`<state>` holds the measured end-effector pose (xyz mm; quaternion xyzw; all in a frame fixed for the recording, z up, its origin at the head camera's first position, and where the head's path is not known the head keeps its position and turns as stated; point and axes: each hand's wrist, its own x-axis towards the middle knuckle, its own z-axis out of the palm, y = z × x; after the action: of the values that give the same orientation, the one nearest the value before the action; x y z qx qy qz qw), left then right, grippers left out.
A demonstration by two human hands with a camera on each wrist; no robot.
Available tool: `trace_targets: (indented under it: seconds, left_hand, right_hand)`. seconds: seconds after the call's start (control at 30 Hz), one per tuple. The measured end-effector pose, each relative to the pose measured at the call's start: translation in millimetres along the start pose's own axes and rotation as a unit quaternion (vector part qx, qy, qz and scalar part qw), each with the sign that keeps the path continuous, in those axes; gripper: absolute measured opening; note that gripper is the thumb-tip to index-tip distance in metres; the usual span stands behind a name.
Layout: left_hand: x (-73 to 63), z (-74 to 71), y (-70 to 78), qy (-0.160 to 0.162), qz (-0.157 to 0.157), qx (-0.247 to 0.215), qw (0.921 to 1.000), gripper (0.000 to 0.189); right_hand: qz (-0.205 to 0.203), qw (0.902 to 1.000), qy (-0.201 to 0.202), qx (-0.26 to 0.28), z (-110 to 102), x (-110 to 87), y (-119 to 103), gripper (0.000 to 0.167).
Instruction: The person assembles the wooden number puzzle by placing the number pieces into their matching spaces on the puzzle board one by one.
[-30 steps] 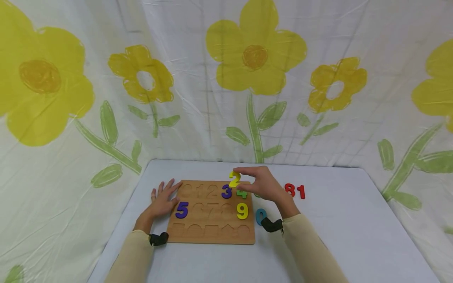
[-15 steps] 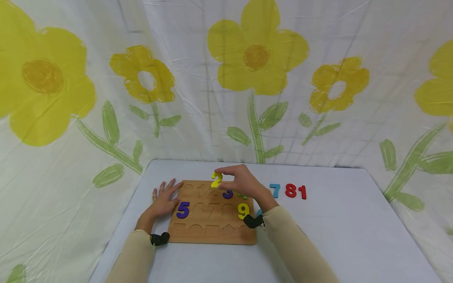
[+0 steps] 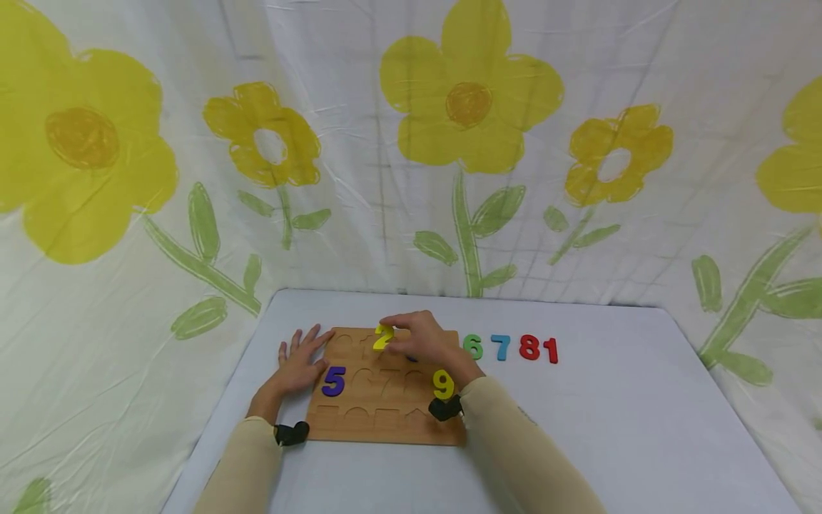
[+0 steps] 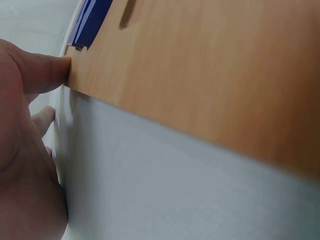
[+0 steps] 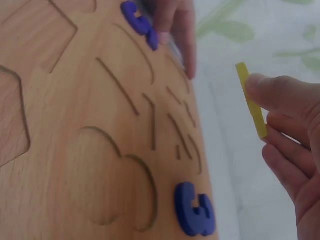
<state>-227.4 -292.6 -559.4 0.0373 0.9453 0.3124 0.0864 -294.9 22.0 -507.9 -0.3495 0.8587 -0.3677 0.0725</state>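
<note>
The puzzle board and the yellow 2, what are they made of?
The puzzle board looks like wood: light brown, matte, with faint grain and cut-out hollows in the right wrist view. The yellow 2, pinched in the right hand, looks like a thin flat slab with an even matte colour, perhaps painted wood or foam; the pictures can't settle which.

Yellow 2, purple 5, yellow 9, green 6, blue 7, red 8 and 1; yellow-flowered backdrop.
</note>
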Motion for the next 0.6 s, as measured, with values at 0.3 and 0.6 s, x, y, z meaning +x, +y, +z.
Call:
trace_targets:
  seconds: [0.3, 0.6]
  left_hand:
    - [0.1, 1.4, 0.5, 0.0, -0.004, -0.007, 1.0, 0.066]
    - [0.5, 0.5, -1.3, -0.001, -0.005, -0.003, 1.0, 0.066]
  right_hand:
    - [0.043, 0.9985, -0.016, -0.03, 16.1, 5.2, 11.8, 0.052]
    - [0.042, 0.9966, -0.021, -0.068, 28.3, 5.1, 23.1, 0.051]
